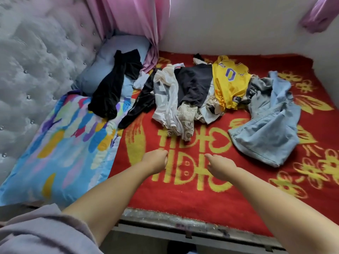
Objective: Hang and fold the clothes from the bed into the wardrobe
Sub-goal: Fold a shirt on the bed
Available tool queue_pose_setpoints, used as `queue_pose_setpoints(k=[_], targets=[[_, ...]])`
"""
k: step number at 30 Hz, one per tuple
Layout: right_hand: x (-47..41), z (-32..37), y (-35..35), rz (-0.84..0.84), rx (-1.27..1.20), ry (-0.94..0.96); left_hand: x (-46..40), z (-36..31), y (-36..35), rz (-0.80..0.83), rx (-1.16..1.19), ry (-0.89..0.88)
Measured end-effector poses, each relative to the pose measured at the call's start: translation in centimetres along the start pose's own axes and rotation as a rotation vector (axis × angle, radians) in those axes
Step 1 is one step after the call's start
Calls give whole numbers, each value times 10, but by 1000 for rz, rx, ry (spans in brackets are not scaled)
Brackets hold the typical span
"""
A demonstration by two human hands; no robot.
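Item 1, black garment [113,83]: draped over the blue pillow [110,57] and the patterned quilt [64,143], far ahead and to the left of the left hand's fingers. It is judged thin, limp and light; a hold at one end would let it hang straight.

Item 2, white jersey [166,99]: found at the left of the central heap, directly beyond the fingers of the left hand [156,161], well apart from them. It is judged slippery and light (a mesh fabric, it seems); the shoulders are the likely place to be gripped for hanging.

Item 3, dark shorts or top [194,83] and yellow jersey [229,79]: overlapped in the heap, beyond the fingers of the right hand [222,166]. Both are judged soft and easily tangled with neighbours, so a lift by one edge is advised.

Item 4, denim garment [266,123]: spread on the red blanket [183,197], ahead and to the right of the right fingers. It is judged the heaviest and stiffest piece; the waistband or collar is to be taken.

Hands: the left fingers are curled inward with nothing seen held; the right fingers are loosely bent, nothing held. No garment is touched.
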State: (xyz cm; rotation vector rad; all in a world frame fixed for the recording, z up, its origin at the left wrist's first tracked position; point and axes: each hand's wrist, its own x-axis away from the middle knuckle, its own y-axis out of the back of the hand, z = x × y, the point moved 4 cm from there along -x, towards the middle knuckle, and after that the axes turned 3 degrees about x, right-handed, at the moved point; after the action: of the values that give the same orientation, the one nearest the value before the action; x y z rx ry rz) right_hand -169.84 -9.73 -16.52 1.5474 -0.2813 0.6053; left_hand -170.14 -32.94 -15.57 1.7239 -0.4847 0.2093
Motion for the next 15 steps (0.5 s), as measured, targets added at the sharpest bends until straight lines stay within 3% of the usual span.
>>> queue_pose_setpoints(k=[6, 15], targets=[[-95, -8, -20, 140, -28, 36, -83, 22, -21, 119, 100, 87], [-215, 15, -94, 30, -237, 33, -212, 59, -82, 123, 177, 41]])
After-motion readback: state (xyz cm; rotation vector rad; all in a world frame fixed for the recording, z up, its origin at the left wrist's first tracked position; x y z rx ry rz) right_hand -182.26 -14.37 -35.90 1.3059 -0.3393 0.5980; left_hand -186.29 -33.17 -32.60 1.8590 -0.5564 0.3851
